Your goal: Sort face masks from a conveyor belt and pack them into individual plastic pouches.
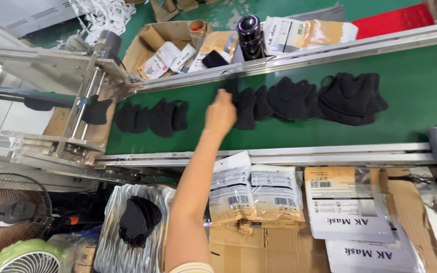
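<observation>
The left hand (pixel 220 115) reaches across the green conveyor belt (pixel 421 96), its grip closed on a black face mask (pixel 243 107) in the row of masks there; the right hand is out of view.

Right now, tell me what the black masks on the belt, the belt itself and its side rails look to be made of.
Black masks: soft, matte fabric, likely nonwoven; they fold and slump. The hand touches one.
Belt: smooth green sheet, probably rubber or plastic, with a dull sheen.
Side rails: bare silvery metal, perhaps aluminium; straight edges and bright glints.
</observation>
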